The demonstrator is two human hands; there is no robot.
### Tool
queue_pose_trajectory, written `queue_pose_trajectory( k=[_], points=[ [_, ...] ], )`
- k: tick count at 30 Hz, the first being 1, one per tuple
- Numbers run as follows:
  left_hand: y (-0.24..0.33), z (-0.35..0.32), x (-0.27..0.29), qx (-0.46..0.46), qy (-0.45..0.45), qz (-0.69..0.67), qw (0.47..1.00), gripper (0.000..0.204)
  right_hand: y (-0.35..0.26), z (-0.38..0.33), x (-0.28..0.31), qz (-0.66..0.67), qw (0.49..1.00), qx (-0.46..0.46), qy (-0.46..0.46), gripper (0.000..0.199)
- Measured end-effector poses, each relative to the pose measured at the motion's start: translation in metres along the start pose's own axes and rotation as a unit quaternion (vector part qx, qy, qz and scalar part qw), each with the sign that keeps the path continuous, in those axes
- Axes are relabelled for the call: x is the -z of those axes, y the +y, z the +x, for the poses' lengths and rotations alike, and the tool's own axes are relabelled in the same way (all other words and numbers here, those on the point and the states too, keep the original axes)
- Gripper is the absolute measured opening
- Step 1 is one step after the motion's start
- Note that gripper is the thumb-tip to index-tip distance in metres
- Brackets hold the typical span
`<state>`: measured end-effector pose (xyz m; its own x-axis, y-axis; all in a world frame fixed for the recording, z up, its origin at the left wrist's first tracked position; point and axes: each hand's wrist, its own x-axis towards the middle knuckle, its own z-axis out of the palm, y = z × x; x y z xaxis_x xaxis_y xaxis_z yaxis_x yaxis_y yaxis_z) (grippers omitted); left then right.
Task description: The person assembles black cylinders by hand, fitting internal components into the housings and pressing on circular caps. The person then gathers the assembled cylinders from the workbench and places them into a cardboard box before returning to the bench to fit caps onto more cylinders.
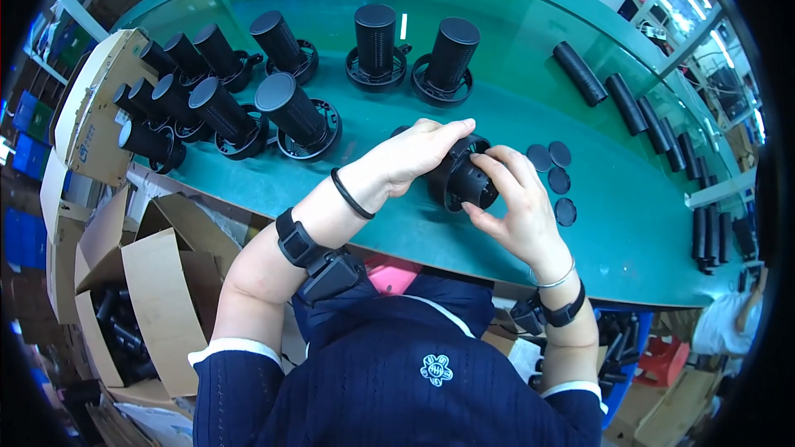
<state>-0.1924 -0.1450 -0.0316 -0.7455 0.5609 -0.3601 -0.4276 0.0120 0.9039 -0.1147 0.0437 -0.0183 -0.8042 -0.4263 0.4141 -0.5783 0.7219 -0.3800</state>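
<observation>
Teal desk [629,236] spreads beneath the work, its edges bent by the lens. Nearest the person, above the desk's front part, both hands are on a black cylinder [474,190] with a ring collar [445,184] around it, tilted so that one end faces the right hand. That right hand [527,207] is half curled — fingers above, thumb below, the cylinder's end held between them. Left of the cylinder, the left hand [418,153] cups the collar, thumb along the top; its other fingertips are hidden, so I cannot tell how firmly they close.

As I judge it, the left hand does best as a steady clamp, while the right keeps its pressure even around the rim and the cylinder square to the collar — a skewed push could jam the parts.

Just right of the cylinder lie four black discs [559,180]. Beyond it, mostly leftward, black canisters [375,45] stand in ring bases [442,100]. Beyond it to the right, black tubes [581,74] lie in a row.
</observation>
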Motion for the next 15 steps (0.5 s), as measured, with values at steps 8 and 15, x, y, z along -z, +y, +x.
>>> queue_pose_trajectory(
  k=[8,15],
  points=[
    [0.01,0.012,-0.001,0.063,0.037,0.081,0.994,0.053,0.0,0.007,0.009,-0.135,0.978,0.102,-0.118,0.043],
    [0.006,0.018,0.003,0.038,0.03,0.032,0.998,0.052,0.01,0.012,0.008,-0.177,0.962,0.159,-0.131,0.046]
  ],
)
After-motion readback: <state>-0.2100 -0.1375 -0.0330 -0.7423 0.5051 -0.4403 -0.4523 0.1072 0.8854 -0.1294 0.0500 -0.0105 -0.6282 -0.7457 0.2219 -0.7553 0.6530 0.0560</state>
